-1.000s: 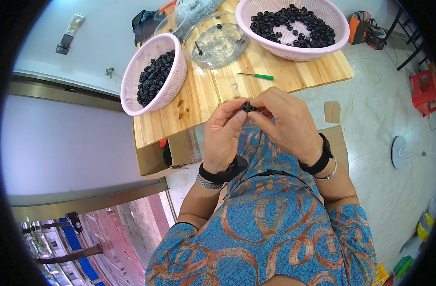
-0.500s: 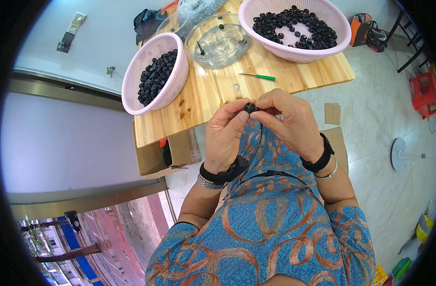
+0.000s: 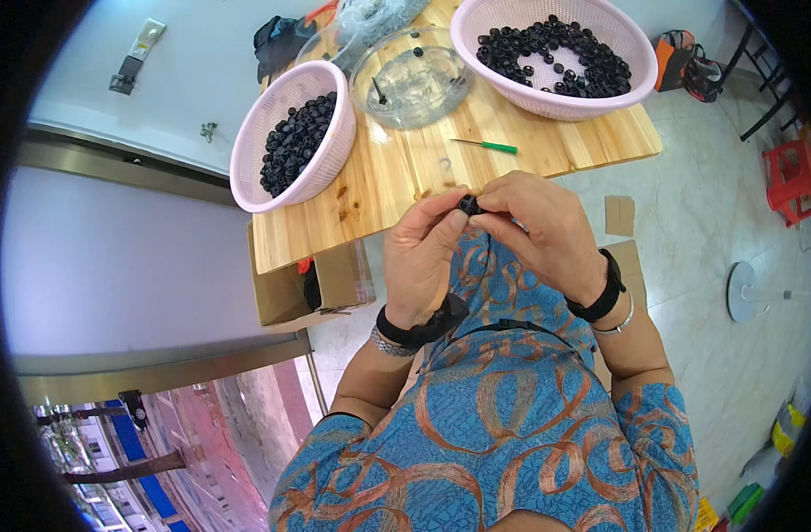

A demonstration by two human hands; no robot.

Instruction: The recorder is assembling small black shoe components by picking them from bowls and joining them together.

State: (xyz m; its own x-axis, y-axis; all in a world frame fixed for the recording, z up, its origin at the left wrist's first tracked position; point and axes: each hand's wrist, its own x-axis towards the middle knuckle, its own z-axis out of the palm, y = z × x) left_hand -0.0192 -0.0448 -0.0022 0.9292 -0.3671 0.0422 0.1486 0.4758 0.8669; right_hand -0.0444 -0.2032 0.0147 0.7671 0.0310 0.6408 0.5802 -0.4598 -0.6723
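Beside the table (image 3: pixel 379 199), left hand (image 3: pixel 419 257) and right hand (image 3: pixel 552 235) pinch one part (image 3: pixel 468 205) — fingers (image 3: pixel 435 207) nearly closed, opposed, presumably to steady it.

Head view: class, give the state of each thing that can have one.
Left hand: pinching the small black part
Right hand: pinching it too
Small black part: held between fingertips
Left pink basket: heaped with black parts
Right pink basket: partly filled, bottom showing
Clear dish: few dark pieces inside
Green-handled screwdriver: lying down, unheld
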